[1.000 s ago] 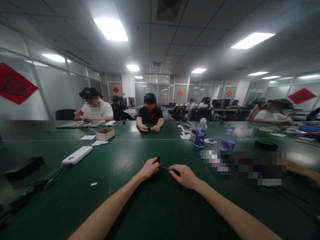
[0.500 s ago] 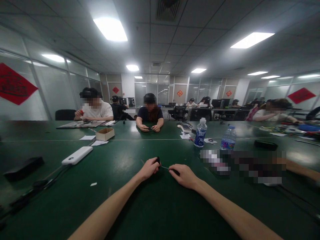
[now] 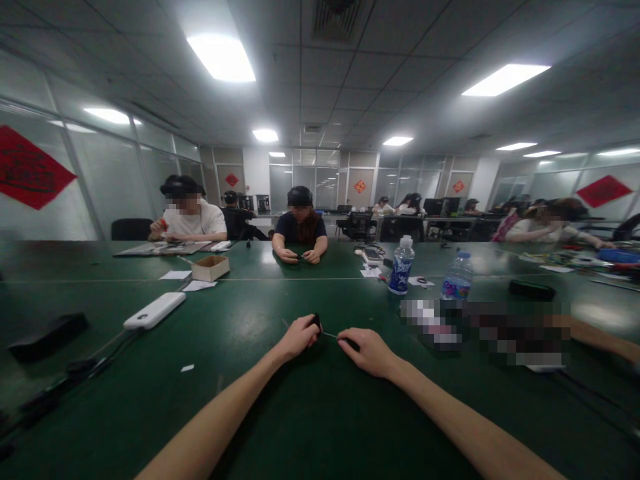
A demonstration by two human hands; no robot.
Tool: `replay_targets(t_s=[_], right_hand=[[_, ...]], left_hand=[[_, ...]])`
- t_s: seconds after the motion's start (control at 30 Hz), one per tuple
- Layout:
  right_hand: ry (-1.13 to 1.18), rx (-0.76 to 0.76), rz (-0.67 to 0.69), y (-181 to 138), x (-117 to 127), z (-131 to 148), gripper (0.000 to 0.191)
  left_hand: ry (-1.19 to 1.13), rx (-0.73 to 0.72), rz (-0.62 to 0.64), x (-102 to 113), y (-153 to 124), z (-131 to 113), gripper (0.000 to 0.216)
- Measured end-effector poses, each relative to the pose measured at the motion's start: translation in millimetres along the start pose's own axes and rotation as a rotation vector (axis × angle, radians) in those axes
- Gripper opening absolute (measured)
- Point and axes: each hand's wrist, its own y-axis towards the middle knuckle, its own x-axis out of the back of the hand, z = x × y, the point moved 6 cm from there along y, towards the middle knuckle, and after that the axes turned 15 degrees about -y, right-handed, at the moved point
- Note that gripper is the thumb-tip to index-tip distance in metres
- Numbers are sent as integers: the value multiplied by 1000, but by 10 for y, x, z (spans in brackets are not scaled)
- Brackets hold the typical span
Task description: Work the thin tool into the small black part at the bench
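Observation:
Both my arms reach forward over a dark green table point(image 3: 310, 413). My left hand point(image 3: 297, 337) is closed round a small black part point(image 3: 316, 323) that sticks up above its fingers. My right hand point(image 3: 367, 351) is closed on a thin black-handled tool point(image 3: 351, 344). The tool's fine metal shaft point(image 3: 329, 335) runs left to the black part. The two hands lie close together on the table, a short gap between them.
A white power bank point(image 3: 155, 311) with a cable lies to the left, a flat black thing point(image 3: 47, 335) beyond it. Two water bottles point(image 3: 401, 265) stand to the right, a small cardboard box point(image 3: 211, 267) further back. Other people sit working across the table and to the right.

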Motion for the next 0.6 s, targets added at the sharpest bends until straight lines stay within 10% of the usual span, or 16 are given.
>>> replay_targets(t_s=[0.6], right_hand=[[24,-7,14,-11,33,7,29]], left_hand=[[17,15,2,-7,-21,-30,16]])
